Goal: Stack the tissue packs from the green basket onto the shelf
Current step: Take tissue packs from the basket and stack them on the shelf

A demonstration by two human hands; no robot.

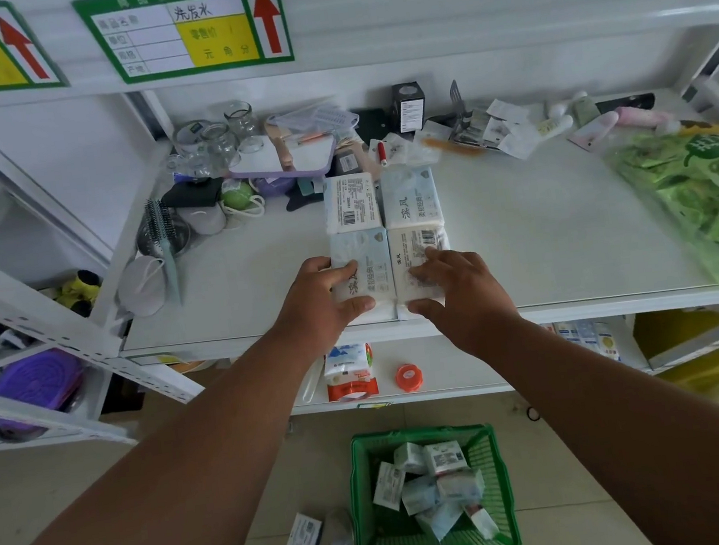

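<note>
Four white and pale blue tissue packs lie in a two-by-two block on the white shelf (549,249). The back pair is the left back pack (350,203) and the right back pack (411,197). My left hand (322,297) grips the front left pack (368,266), thumb at its near edge. My right hand (459,287) grips the front right pack (414,252) the same way. Below on the floor stands the green basket (363,498) with several more tissue packs (433,485) lying loose inside.
Glass jars (215,143), a mirror, a hairbrush (162,233) and small items crowd the shelf's back and left. A green frog-print bag (711,202) lies at the right. One tissue pack (302,539) lies on the floor left of the basket. A lower shelf holds an orange tape roll (408,377).
</note>
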